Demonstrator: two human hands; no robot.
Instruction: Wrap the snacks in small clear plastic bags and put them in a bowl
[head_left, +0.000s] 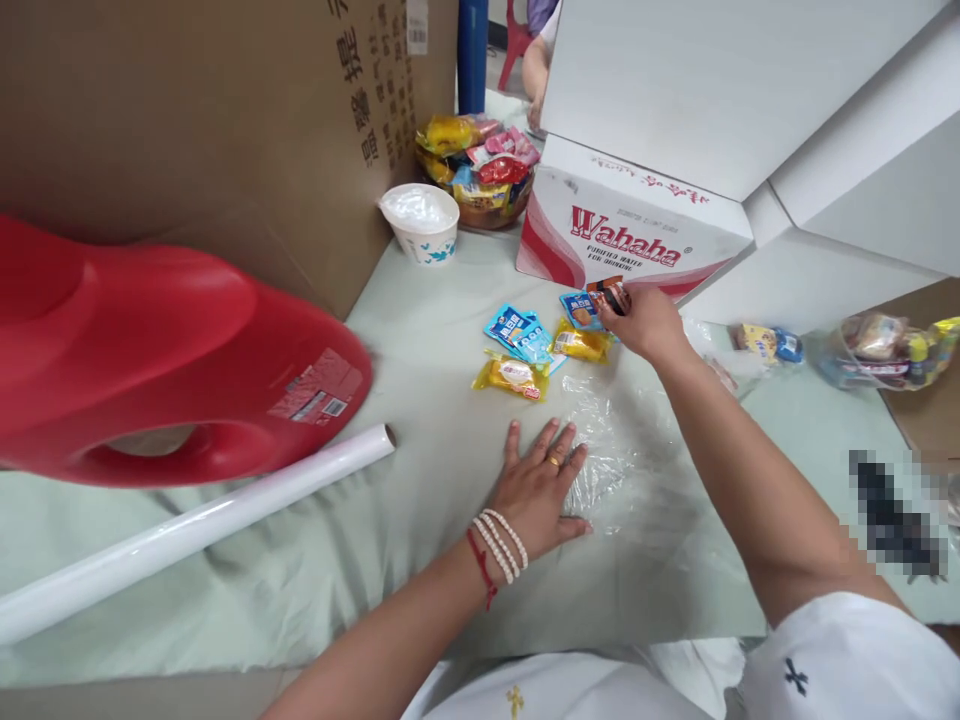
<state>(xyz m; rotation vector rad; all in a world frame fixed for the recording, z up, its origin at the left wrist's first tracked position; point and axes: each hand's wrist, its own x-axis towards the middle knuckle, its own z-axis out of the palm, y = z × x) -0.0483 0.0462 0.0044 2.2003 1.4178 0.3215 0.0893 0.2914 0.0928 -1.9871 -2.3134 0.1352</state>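
Observation:
My left hand (538, 480) lies flat with fingers spread on the pale green cloth, its fingertips at the edge of a clear plastic bag (619, 465). A brown snack packet (609, 294) is pinched in the fingers of my right hand (646, 325), in front of the white carton. Close beside it is a blue snack packet (577, 308); whether my fingers also touch that one I cannot tell. Just below sits a yellow-wrapped snack (581, 343). To the left lie several overlapping blue packets (517, 332) and another yellow-wrapped snack (513, 376).
A Wahaha carton (637, 230) stands at the back beside a bowl of wrapped snacks (484, 205) and a paper cup (426, 235). At left are a large red plastic object (225, 330) and a white roll (225, 520). A clear bowl of snacks (862, 350) sits at right.

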